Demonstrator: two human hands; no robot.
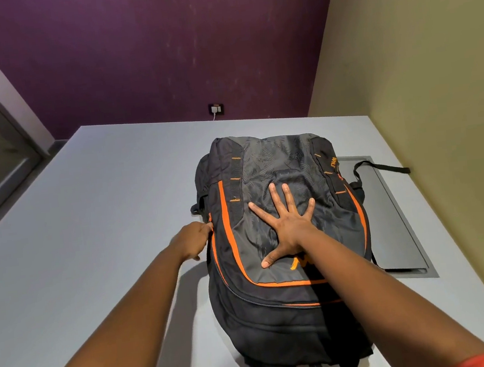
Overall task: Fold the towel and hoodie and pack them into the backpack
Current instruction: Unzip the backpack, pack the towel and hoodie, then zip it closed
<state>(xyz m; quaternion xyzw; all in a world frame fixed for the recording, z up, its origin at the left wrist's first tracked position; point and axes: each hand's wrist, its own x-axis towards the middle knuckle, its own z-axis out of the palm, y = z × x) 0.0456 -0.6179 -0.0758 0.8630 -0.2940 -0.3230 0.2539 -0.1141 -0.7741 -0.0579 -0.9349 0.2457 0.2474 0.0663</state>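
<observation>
A black and grey backpack (291, 313) with orange trim lies flat and bulging on the white table (89, 231), its top end away from me. My right hand (284, 223) presses on its grey front panel with the fingers spread wide. My left hand (194, 240) is at the backpack's left side, fingers curled and pinching something small at the orange zipper line; the pull itself is hidden by the fingers. Neither the towel nor the hoodie shows anywhere.
A grey recessed panel (398, 241) is set into the table to the right of the backpack, with a black strap (383, 167) trailing over it. A wall socket with a white cable (216, 109) sits on the purple wall behind. A beige wall borders the table's right side.
</observation>
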